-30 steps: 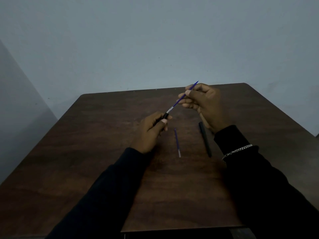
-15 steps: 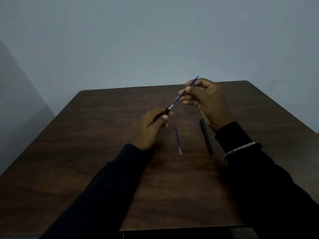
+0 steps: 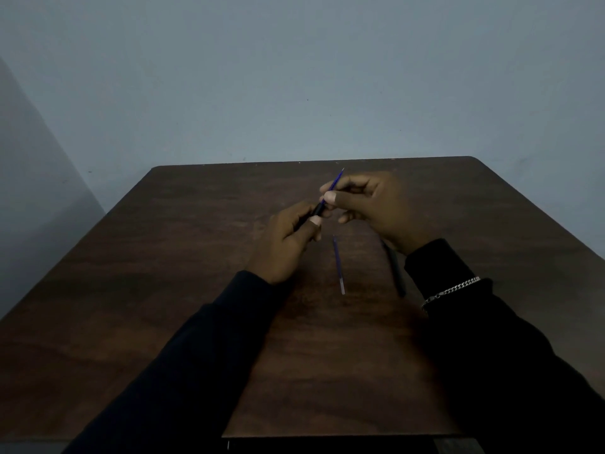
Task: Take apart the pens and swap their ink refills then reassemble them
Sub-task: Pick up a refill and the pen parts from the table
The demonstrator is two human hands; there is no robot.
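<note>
My left hand (image 3: 288,244) grips a black pen barrel (image 3: 318,209), held tilted up and to the right above the table. My right hand (image 3: 373,208) pinches a blue ink refill (image 3: 336,180) whose lower end sits in the barrel's mouth; its tip sticks out past my fingers. A second blue refill (image 3: 338,265) with a pale end lies loose on the dark wooden table (image 3: 163,290) between my hands. A second black pen barrel (image 3: 395,270) lies to its right, partly hidden under my right wrist.
The table's far edge meets a pale blue-grey wall (image 3: 294,77). My right wrist wears a silver chain bracelet (image 3: 451,291). Both arms are in dark sleeves.
My right hand has moved down toward my left, pushing the blue refill deeper into the barrel; less of the refill shows between the hands. The parts on the table have not moved.
</note>
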